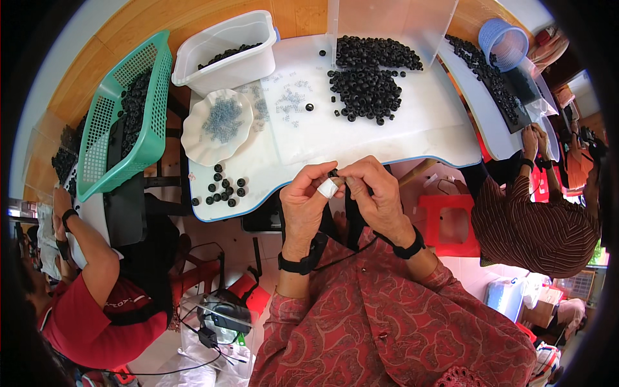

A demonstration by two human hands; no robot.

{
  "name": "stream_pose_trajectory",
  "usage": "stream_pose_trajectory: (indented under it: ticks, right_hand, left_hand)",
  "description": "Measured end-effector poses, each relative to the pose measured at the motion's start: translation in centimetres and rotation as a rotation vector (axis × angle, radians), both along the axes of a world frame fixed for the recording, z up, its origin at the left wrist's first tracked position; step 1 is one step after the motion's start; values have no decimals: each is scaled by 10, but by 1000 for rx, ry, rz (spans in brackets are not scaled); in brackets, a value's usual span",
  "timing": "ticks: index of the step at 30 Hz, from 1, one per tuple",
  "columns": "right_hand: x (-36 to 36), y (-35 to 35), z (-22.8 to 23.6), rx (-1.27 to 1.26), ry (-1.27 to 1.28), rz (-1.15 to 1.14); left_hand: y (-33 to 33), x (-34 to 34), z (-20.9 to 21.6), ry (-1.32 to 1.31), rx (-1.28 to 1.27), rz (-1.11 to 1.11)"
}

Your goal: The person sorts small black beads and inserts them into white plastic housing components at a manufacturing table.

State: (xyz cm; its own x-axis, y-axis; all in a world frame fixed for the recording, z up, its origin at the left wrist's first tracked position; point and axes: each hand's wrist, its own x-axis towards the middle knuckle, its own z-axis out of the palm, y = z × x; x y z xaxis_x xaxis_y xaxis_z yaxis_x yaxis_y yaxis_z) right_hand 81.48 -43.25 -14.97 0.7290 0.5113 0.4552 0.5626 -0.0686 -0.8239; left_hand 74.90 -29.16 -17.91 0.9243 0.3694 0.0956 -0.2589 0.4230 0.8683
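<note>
My left hand (pixel 305 203) and my right hand (pixel 380 203) meet just off the table's front edge. Between the fingertips of both hands sits a small black round part (pixel 333 173), mostly hidden by the fingers. White tape (pixel 327 188) wraps a digit of my left hand. Beyond my hands, a heap of black ring-like parts (pixel 367 93) lies on the white table (pixel 412 138). Small clear pieces (pixel 293 97) are scattered left of it, and more fill a scalloped white dish (pixel 193 138). A loose group of black parts (pixel 225 192) lies near the left front edge.
A white tub (pixel 225 76) and a green basket (pixel 106 171) hold black parts at the left. A clear bin (pixel 393 29) stands behind the heap. Co-workers sit left, in a red shirt (pixel 97 322), and right, in a striped top (pixel 532 226). A red stool (pixel 449 222) stands at the right.
</note>
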Motion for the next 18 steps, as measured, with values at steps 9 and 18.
stream_pose_trajectory:
  ticks: [9,18]
  right_hand:
    - [0,-1,-2,160,391,156]
    - [1,-11,-3,199,626,115]
  left_hand:
    - [0,-2,-9,-62,-123,-65]
    - [2,-4,-11,-79,-226,-64]
